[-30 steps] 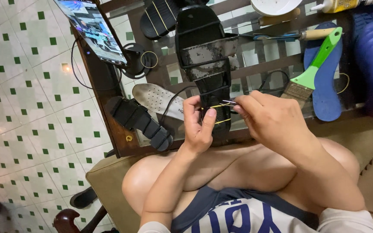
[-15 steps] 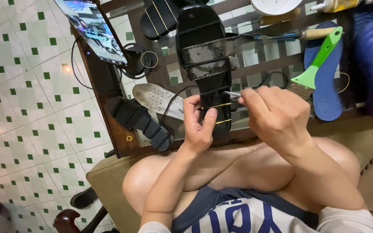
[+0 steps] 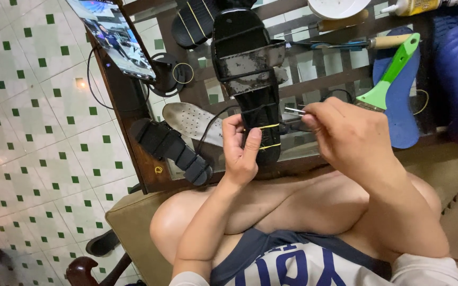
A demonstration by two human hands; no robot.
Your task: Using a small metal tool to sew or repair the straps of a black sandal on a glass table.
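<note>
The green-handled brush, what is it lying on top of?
The green-handled brush lies across a blue shoe insole, which rests on the dark slatted table. Its bristle end is hidden behind the right hand.

**Even indoor light, sharp centre, soft edges**

Bright and evenly lit, with no deep shade anywhere. Small hot glare on the glossy floor tiles at nine o'clock, with a paler sheen lower at eight. Lit phone screen at eleven, slightly washed out. Soft, short shadows under the black sandal and beneath the forearms. Slight motion blur on the right hand, perhaps from movement; left hand crisp. Mild wide-angle bending toward the corners. Softer focus on the shirt at six.
</note>
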